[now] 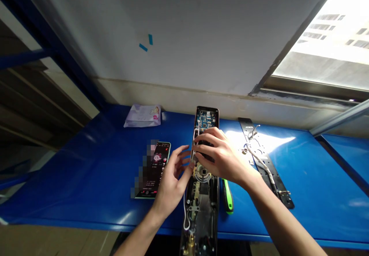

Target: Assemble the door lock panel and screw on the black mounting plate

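Observation:
An opened door-lock body (201,198) lies lengthwise on the blue table (86,179), with a blue circuit board (206,119) at its far end and brass parts near me. My right hand (219,156) rests over its middle, fingers curled, pinching a white cable (195,142) at the left edge. My left hand (173,179) sits at the lock's left side, its fingers bent and its fingertips meeting the same cable. More of the white cable loops down along the lock's left side.
A phone (154,169) with a lit screen lies left of the lock. A green-handled screwdriver (228,196) lies right of it. Further right is a black metal plate (265,163) with a white wire. A pale packet (142,115) sits by the wall.

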Available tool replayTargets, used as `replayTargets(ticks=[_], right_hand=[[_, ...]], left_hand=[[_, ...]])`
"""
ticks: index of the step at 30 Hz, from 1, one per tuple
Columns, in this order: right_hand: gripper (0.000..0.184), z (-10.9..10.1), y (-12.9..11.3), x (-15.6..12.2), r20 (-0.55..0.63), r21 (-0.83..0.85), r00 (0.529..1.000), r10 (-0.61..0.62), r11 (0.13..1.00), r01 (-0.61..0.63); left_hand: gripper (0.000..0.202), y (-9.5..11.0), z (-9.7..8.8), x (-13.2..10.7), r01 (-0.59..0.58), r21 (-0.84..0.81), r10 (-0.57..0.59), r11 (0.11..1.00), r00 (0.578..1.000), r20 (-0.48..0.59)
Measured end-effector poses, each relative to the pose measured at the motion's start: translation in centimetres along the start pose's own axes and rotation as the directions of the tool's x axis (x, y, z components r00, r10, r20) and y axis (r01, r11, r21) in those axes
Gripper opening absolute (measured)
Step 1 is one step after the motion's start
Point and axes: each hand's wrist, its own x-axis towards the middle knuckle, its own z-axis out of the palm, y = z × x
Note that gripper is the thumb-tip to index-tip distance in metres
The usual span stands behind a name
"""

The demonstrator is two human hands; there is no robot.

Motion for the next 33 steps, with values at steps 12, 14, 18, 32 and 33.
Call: replayTargets(ticks=[12,14,18,32,33], right_hand=[[0.016,0.7,-1.5,-1.9,-0.005,0.049,1.000,-0.021,0.999,0.021],[0.019,0.6,-1.8,-2.2,-0.001,0.045,1.000,-0.024,0.999,0.024],[0.023,0.4,-2.4,-2.7,0.001,0.036,1.000,-0.012,0.999,0.012],[0.020,0.4,-4.1,-4.0,0.038,-0.017,0.999,-0.026,0.999,0.027],[0.019,0.4,-4.3,-4.1,0.052,-0.015,0.998,-0.030,0.999,0.031]], left_hand=[[0.057,-1.1,0.4,-1.6,0.028,0.033,-0.026,0.999,0.998,-0.048],[0.055,-1.2,0.1,-2.5,0.005,0.064,-0.003,0.998,0.999,-0.044],[0.056,-1.2,-0.7,-4.0,-0.031,0.155,0.033,0.987,0.999,-0.008],[0.054,-1.8,-1.6,-5.4,-0.132,0.195,0.110,0.972,0.987,0.121],[0.057,-1.9,-1.9,-5.7,-0.120,0.174,0.094,0.977,0.984,0.153]])
